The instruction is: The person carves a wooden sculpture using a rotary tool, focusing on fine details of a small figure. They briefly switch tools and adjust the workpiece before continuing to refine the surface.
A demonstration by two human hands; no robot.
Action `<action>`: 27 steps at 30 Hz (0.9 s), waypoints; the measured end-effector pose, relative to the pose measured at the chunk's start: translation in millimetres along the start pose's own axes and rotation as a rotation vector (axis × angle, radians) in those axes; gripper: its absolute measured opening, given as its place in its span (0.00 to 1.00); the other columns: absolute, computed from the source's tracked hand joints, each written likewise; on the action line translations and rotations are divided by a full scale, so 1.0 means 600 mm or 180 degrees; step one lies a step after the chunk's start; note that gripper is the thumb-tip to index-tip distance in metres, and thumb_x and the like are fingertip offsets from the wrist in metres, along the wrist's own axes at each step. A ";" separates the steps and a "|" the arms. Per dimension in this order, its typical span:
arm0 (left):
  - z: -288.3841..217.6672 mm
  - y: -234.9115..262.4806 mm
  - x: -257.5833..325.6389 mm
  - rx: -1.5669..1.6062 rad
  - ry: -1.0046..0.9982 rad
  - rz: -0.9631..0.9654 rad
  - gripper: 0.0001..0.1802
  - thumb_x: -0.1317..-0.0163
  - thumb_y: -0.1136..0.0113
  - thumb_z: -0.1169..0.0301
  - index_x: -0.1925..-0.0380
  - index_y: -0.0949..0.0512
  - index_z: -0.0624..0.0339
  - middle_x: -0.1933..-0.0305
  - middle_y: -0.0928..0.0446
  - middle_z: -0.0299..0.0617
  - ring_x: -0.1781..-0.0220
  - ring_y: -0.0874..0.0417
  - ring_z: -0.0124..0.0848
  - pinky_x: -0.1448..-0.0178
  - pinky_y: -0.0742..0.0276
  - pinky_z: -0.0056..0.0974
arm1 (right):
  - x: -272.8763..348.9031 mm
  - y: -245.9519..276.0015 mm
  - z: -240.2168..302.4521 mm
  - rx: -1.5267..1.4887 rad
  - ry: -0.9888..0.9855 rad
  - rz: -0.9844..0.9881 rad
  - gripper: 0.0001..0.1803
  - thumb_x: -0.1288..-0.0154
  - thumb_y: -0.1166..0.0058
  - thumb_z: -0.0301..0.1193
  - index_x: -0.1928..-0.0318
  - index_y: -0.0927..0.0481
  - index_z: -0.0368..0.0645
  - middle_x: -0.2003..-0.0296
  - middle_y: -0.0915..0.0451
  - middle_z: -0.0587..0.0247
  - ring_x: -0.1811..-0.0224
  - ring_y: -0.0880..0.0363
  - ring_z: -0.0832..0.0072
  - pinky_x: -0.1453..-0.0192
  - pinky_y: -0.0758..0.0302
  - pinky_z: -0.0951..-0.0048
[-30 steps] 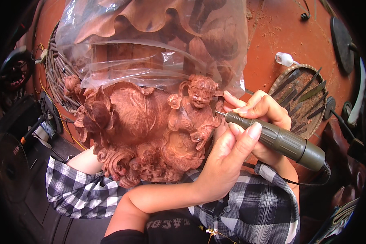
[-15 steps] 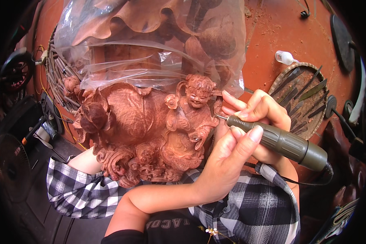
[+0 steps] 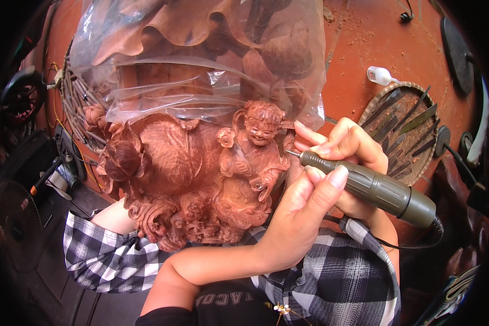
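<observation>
Rotary tool (image 3: 372, 187) slanted lengthwise, bit (image 3: 293, 153) up-left toward carving (image 3: 174, 152). Right hand (image 3: 358, 145) gripped it; left hand (image 3: 299, 217) touched it, grip unclear.

Reddish-orange floor (image 3: 346, 68) scattered with light crumbs (image 3: 365, 37); white bottle (image 3: 380, 75) just beside woven tray (image 3: 367, 108).

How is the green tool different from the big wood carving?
The green tool is slim and straight; the wood carving is far bigger, all bumps and curls. The tool is dark olive green; the carving is reddish-brown. Both have grooves on their surfaces.
</observation>
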State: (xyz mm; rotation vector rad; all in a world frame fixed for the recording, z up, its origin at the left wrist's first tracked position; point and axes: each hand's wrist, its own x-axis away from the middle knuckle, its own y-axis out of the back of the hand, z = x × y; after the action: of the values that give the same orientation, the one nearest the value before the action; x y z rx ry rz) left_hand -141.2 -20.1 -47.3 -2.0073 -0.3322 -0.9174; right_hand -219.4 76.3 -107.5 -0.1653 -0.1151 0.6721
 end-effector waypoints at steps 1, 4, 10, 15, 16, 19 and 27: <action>0.000 0.000 0.000 0.0043 -0.0002 -0.0026 0.29 0.24 0.59 0.60 0.33 0.44 0.71 0.32 0.38 0.49 0.28 0.39 0.36 0.24 0.47 0.42 | 0.000 0.000 -0.001 0.0010 0.0023 0.0016 0.12 0.46 0.34 0.17 0.69 0.28 0.34 0.70 0.29 0.57 0.65 0.18 0.71 0.39 0.23 0.44; -0.003 -0.002 0.001 0.0163 0.0022 0.0016 0.29 0.24 0.59 0.60 0.33 0.45 0.71 0.31 0.39 0.50 0.27 0.40 0.36 0.24 0.47 0.42 | 0.000 0.002 -0.002 0.0086 0.0069 0.0055 0.13 0.46 0.33 0.18 0.69 0.28 0.34 0.69 0.28 0.57 0.64 0.18 0.71 0.39 0.23 0.44; -0.002 -0.007 0.003 0.0111 0.0056 -0.0061 0.30 0.24 0.60 0.59 0.33 0.46 0.72 0.32 0.39 0.50 0.27 0.39 0.36 0.24 0.46 0.43 | 0.001 0.006 -0.002 0.0214 0.0166 0.0125 0.13 0.46 0.33 0.19 0.70 0.29 0.34 0.70 0.29 0.57 0.65 0.18 0.72 0.40 0.23 0.43; -0.003 -0.003 0.005 0.0220 0.0395 0.0010 0.31 0.24 0.59 0.57 0.34 0.45 0.72 0.35 0.37 0.51 0.30 0.35 0.36 0.27 0.41 0.43 | 0.000 0.007 -0.004 0.0207 0.0294 0.0163 0.12 0.46 0.35 0.18 0.70 0.29 0.34 0.71 0.29 0.57 0.67 0.19 0.72 0.40 0.23 0.41; -0.002 -0.004 0.005 0.0217 0.0396 -0.0029 0.31 0.24 0.59 0.56 0.35 0.45 0.72 0.35 0.36 0.52 0.30 0.34 0.35 0.27 0.40 0.42 | 0.000 0.008 -0.005 0.0198 0.0305 0.0174 0.12 0.47 0.35 0.18 0.70 0.29 0.34 0.71 0.29 0.57 0.67 0.20 0.73 0.40 0.23 0.41; 0.000 -0.005 0.004 0.0165 0.0363 -0.0019 0.32 0.25 0.58 0.56 0.35 0.45 0.73 0.36 0.35 0.52 0.31 0.34 0.35 0.27 0.40 0.42 | 0.000 0.010 -0.006 0.0169 0.0327 0.0177 0.12 0.48 0.35 0.18 0.70 0.29 0.33 0.72 0.29 0.56 0.68 0.20 0.73 0.40 0.23 0.40; -0.002 -0.007 0.002 0.0338 0.0171 -0.0144 0.21 0.23 0.57 0.58 0.43 0.35 0.65 0.44 0.32 0.40 0.41 0.32 0.23 0.35 0.36 0.33 | -0.001 0.008 -0.007 0.0230 0.0250 0.0139 0.14 0.47 0.32 0.20 0.70 0.28 0.33 0.71 0.28 0.56 0.67 0.19 0.72 0.40 0.23 0.41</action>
State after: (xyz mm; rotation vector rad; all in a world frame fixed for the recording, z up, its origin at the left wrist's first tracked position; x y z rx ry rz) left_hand -143.2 -18.9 -43.1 -1.8815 -0.3898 -0.9604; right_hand -222.5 79.1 -112.5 -0.1249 -0.0120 0.7113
